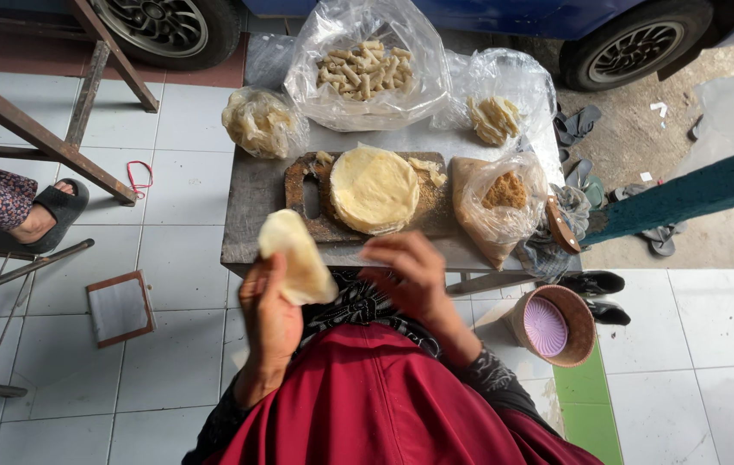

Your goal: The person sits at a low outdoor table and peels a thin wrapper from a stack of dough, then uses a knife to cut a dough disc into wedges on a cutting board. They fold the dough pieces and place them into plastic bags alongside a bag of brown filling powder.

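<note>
Wrapper (298, 258), folded, sat clamped in my left hand (270, 320) just short of the board (306, 194); my right hand (414, 275) hovered open beside it. Stack (374, 188) remained on the board, finished rolls (365, 69) beyond.

Even, diffuse daylight; shadows soft and faint under the table (246, 194). Mild glare on the clear plastic bags (367, 65) (highlights blown in places). Right hand (414, 275) motion-blurred; left hand (270, 323) sharper. Wide-angle distortion bends the floor tiles (169, 344) near the edges.
</note>
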The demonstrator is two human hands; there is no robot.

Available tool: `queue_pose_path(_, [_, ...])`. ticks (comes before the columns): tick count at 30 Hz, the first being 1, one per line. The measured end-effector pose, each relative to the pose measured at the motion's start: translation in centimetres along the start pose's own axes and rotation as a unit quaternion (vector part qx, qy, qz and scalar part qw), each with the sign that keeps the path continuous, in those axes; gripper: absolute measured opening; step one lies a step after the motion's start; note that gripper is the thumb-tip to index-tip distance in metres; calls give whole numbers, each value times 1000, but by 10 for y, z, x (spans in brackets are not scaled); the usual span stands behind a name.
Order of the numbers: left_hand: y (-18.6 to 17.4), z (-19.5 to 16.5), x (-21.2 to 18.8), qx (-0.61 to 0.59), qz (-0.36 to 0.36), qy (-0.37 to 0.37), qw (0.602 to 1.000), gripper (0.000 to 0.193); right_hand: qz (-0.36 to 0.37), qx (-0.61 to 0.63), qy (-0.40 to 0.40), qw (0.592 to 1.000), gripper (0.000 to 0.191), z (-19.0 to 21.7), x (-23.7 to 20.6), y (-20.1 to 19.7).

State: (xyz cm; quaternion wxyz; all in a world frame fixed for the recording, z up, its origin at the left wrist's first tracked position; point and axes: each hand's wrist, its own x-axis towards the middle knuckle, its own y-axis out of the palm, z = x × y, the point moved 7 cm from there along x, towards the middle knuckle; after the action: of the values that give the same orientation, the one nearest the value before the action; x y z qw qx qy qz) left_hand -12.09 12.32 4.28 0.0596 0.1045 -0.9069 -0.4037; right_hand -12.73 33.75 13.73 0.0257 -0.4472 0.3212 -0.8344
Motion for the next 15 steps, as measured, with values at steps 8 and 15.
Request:
queue_pose_path(8, [14, 59, -9, -79, 29, -165, 983, 33, 41, 104, 92, 989, 22, -7, -41, 34])
queue_pose_path(15, [22, 55, -12, -111, 86, -200, 970, 51, -5, 402, 298, 866, 17, -29, -73, 65])
